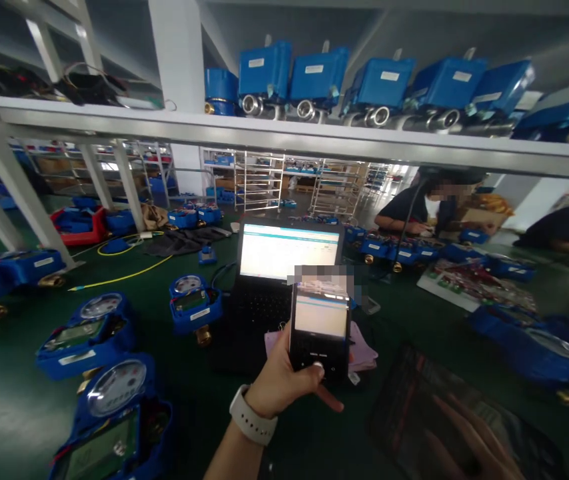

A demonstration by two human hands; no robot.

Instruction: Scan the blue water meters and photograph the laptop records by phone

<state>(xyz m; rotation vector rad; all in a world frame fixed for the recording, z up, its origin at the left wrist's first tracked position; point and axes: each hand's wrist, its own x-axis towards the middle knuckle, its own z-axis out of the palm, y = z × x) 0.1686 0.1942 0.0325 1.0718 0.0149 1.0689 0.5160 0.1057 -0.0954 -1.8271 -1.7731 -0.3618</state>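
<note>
My left hand (277,380), with a white watch (253,415) on its wrist, is wrapped round a smartphone (320,333). The phone is upright, its thumb-side edge low, and the thumb lies on the round button at the bottom of its screen. On that screen is a camera picture of the laptop (259,307), which stands behind it with a lit white page. Lower right, my right hand (469,433) is blurred, its fingers stretched out over a dark flat mat or pouch (404,407) with a reddish line. Pink cloth or paper (363,347) lies behind the phone.
Blue meters with round dials (109,393) stand on the green table at left, and more blue units (529,353) at right. Overhead, a shelf (284,140) carries blue boxed meters (318,77). A yellow cable (124,275) lies left. A co-worker (414,210) sits across the table.
</note>
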